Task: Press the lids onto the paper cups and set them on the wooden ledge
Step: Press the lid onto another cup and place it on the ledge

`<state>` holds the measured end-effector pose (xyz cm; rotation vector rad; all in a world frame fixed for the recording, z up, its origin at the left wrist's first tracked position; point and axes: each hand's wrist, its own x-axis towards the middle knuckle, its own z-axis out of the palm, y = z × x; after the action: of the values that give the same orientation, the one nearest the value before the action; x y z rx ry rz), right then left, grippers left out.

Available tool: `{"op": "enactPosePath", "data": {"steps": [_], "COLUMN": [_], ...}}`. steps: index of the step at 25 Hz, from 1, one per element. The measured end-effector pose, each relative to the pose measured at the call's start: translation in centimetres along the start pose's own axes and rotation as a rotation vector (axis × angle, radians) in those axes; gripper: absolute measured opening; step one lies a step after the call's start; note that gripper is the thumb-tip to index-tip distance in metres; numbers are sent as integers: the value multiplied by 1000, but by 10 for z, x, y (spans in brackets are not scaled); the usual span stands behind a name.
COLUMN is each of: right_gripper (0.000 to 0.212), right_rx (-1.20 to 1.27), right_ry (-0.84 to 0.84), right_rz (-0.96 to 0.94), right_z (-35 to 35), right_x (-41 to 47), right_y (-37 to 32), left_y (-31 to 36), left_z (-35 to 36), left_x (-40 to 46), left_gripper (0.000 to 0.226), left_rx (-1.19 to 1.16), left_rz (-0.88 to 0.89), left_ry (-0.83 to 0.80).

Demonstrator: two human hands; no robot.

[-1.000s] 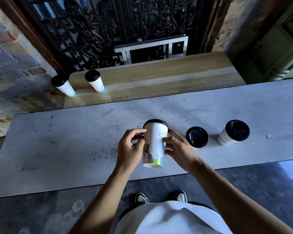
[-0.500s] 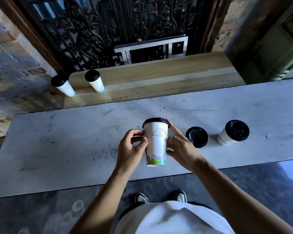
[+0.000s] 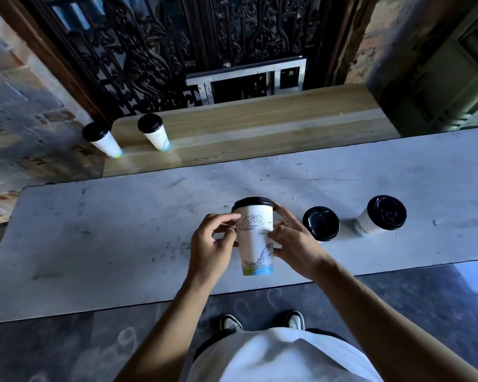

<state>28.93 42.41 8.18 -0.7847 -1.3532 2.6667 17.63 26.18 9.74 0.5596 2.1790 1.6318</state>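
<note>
Held tall white paper cup with black lid between both hands, above near edge of grey marble counter, middle. My left hand curled on cup's left side, fingertips pinching wall. My right hand wrapped right side, index finger up at lid rim. Both forearms reached in from near edge. Two more lidded cups stood right of it; two at wooden ledge left end.
</note>
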Motion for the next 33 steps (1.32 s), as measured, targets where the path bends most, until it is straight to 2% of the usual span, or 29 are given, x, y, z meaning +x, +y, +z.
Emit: {"op": "enactPosePath", "data": {"steps": [3, 8, 11, 14, 22, 27, 33], "right_gripper": [75, 71, 59, 59, 80, 78, 88], "right_rx": [6, 6, 35, 65, 113, 106, 45], "right_ry": [16, 26, 19, 32, 38, -50, -34], "right_rz": [-12, -41, -52, -63, 17, 49, 70], "right_z": [0, -1, -3, -4, -4, -3, -4], "right_x": [0, 3, 4, 5, 7, 5, 1], "right_y": [-1, 0, 3, 5, 12, 7, 4], "left_y": [-1, -2, -2, -2, 0, -2, -2], "left_z": [0, 0, 0, -1, -3, -5, -4], "left_x": [-1, 0, -1, -1, -1, 0, -4], "left_gripper": [21, 52, 51, 47, 27, 35, 54], "left_rx": [-56, -51, -15, -6, -16, -54, 1], "left_rz": [-42, -107, -93, -66, -52, -116, -13], "left_ry": [-7, -61, -48, -57, -47, -113, -120]}}
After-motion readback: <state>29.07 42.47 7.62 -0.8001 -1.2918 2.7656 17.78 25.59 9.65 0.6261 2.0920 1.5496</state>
